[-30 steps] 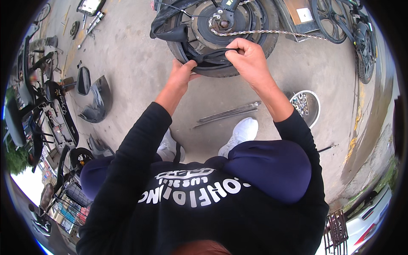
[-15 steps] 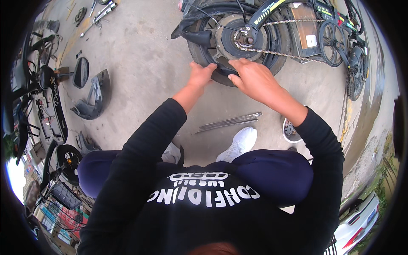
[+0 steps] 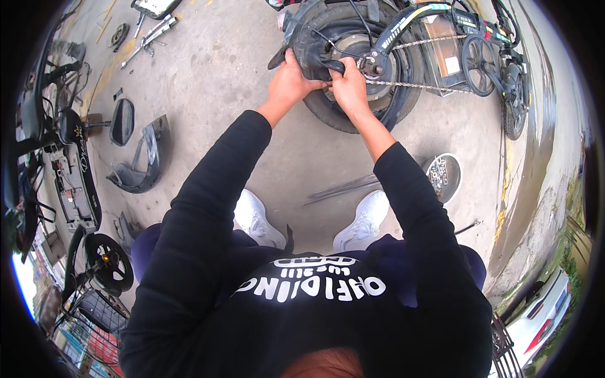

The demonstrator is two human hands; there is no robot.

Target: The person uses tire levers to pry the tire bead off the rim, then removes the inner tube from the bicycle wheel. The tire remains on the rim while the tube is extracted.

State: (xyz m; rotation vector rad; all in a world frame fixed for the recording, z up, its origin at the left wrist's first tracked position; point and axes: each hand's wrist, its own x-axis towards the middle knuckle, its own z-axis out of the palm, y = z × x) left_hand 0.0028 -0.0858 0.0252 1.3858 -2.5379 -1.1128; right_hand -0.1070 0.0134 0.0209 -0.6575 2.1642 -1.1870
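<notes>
Shifted up-left, my left hand (image 3: 288, 84) and right hand (image 3: 350, 92) grip black rubber tubing (image 3: 312, 60), seemingly unfinished, partly outside the round black tyre (image 3: 322, 112) below them

Wht txt (image 3: 315, 288) on blk top (image 3: 271, 334), scooter body (image 3: 75, 189), bike frame (image 3: 398, 26)

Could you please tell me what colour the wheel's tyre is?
The tyre is blackish grey, best seen in the head view.

Grey concrete ground (image 3: 214, 88), stained. Lying on it: thin rods (image 3: 343, 188), a curved black panel (image 3: 157, 154), silver tools (image 3: 149, 43) — and a white-rimmed container (image 3: 461, 176), right.
</notes>
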